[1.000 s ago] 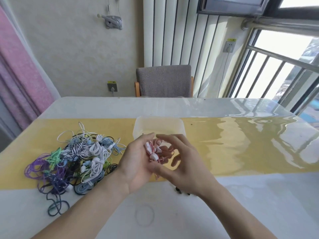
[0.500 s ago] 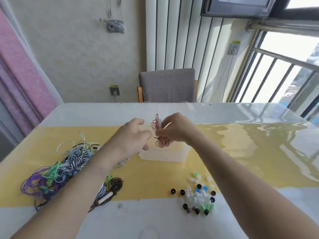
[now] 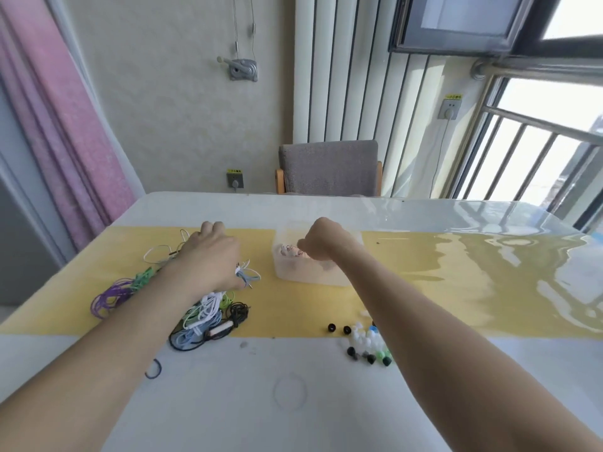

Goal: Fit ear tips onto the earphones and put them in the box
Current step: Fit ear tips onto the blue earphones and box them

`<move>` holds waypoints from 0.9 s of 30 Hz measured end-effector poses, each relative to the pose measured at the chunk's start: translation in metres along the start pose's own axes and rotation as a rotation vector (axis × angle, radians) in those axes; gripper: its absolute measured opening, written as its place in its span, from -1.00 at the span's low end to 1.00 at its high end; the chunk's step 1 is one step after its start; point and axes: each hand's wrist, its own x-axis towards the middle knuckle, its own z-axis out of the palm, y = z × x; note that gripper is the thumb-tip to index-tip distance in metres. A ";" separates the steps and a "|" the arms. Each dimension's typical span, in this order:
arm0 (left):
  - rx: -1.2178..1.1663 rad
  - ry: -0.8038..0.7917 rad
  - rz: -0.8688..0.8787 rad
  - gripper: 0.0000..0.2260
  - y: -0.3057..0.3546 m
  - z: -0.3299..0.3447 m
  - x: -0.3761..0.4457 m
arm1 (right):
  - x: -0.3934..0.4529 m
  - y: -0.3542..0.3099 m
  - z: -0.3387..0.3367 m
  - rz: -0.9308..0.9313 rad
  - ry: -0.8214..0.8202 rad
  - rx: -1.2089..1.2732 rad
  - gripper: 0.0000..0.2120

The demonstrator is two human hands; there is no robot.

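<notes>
Two hands of yours are out over the surface (image 3: pixel 326 402), a white top with a broad yellow band across its middle. Beyond its far edge stands a grey chair (image 3: pixel 329 168), with a pink curtain (image 3: pixel 58 125) at the left.

On the yellow band sits the clear box (image 3: pixel 310 275), and your right hand (image 3: pixel 326 243) is over its opening with the fingers curled under. A pink earphone set (image 3: pixel 290 251) lies coiled inside the box just beside your knuckles; whether that grip has hold of it or is closed on nothing cannot be told, since the fingers are hidden beneath the hand.

To the left, the earphone pile (image 3: pixel 202 308) spreads in a tangle of white, blue, green, purple and black cords. Your left hand (image 3: pixel 212 252) rests down on the far part of it with the fingers bent into the cords, yet what that grip has caught is hidden too.

Near your right forearm lies the scatter of ear tips (image 3: pixel 368 344), black, white, green and blue, partly covered by the arm. A small blue rubber band (image 3: pixel 155 370) lies alone near the pile.
</notes>
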 end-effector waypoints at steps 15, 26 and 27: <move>-0.465 0.715 0.025 -0.90 0.001 0.035 -0.026 | -0.069 0.006 0.049 -0.518 0.273 0.323 -0.59; -1.761 0.299 0.169 -0.80 0.058 0.027 -0.073 | -0.115 0.032 0.035 -0.465 0.086 1.029 -0.93; -1.819 0.209 0.198 -0.82 0.064 0.028 -0.075 | -0.120 0.041 0.032 -0.446 0.031 1.044 -0.93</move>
